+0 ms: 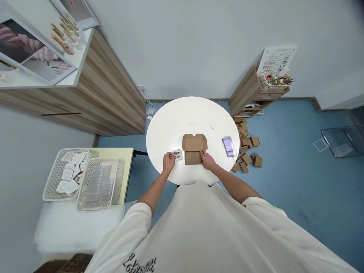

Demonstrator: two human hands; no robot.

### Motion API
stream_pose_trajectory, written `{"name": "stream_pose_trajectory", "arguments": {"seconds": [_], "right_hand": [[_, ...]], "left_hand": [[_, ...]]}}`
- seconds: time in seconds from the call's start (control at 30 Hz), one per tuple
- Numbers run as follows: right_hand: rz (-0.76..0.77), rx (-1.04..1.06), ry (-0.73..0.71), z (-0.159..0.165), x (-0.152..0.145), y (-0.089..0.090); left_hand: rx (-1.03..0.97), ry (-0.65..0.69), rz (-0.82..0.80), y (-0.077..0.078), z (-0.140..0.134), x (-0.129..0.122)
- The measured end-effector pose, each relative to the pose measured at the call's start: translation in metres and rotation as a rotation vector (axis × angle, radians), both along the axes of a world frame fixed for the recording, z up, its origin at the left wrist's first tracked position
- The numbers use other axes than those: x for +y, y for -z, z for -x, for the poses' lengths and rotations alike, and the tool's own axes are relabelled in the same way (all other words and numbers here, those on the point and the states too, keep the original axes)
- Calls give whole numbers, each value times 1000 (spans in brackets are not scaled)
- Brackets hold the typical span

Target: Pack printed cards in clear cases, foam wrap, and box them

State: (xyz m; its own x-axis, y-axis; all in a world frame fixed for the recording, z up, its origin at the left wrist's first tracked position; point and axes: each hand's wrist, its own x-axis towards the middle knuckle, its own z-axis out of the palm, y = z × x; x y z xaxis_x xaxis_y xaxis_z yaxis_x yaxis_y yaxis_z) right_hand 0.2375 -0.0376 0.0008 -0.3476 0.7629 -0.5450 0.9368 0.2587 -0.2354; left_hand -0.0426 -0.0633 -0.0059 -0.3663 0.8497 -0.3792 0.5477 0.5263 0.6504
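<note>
A small clear plastic case (177, 154) with rows of dark pieces inside is at the left of the white table's front half. My left hand (168, 161) grips its left edge, fingers closed. Just right of the case, an open brown cardboard box (193, 157) lies with its flapped lid folded back away from me. My right hand (208, 160) is closed on the box's right side, with the thumb over the edge. The exact kind of pieces in the case is too small to make out.
The round white table (182, 110) carries a phone (228, 146) at the right and a small dark sliver (212, 128). Brown boxes (245, 159) lie on the floor to the right. White baskets (98, 184) stand on a side table at left, near a wooden cabinet (110, 83).
</note>
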Motion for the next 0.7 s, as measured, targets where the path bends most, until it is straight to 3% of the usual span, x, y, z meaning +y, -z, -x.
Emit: {"name": "stream_pose_trajectory", "arguments": {"seconds": [0.2,0.4,0.53,0.7], "right_hand": [[-25,22,-6,-3,-1,2],[-36,9,4,-2,-2,2],[-41,9,3,-3,-2,2],[-36,4,4,-4,-2,2]], "left_hand": [[-79,207,60,-2,-55,5],[58,322,160,2,-105,19],[90,348,174,5,-114,22],[97,314,121,0,-104,18]]}}
